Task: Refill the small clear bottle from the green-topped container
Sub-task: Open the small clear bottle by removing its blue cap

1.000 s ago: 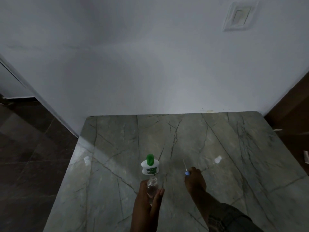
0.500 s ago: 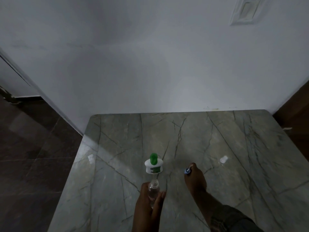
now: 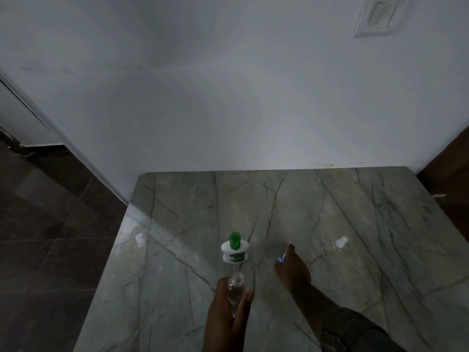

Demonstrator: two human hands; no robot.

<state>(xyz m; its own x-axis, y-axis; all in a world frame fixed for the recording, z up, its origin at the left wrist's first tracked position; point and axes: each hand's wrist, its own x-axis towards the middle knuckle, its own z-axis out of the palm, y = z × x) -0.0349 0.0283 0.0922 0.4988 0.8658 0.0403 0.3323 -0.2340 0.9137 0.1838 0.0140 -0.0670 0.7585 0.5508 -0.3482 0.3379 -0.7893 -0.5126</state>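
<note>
left hand (image 3: 225,311) is wrapped around the small clear bottle (image 3: 235,288), holding it upright with the mouth open at the near side of the marble counter (image 3: 177,250). the green-topped container (image 3: 234,251) stands just behind it. right hand (image 3: 293,271) is off to the side pinching a little blue piece (image 3: 280,260) with a thin pale stem, and a small clear cap (image 3: 341,242) lies further right, well apart.

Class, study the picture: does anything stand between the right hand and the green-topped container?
Nothing visible does: only bare table lies between the right hand and the container. The hand itself, though, pinches a thin blue-tipped piece, so it is not free. The left hand holds the open bottle nearer the person.
</note>
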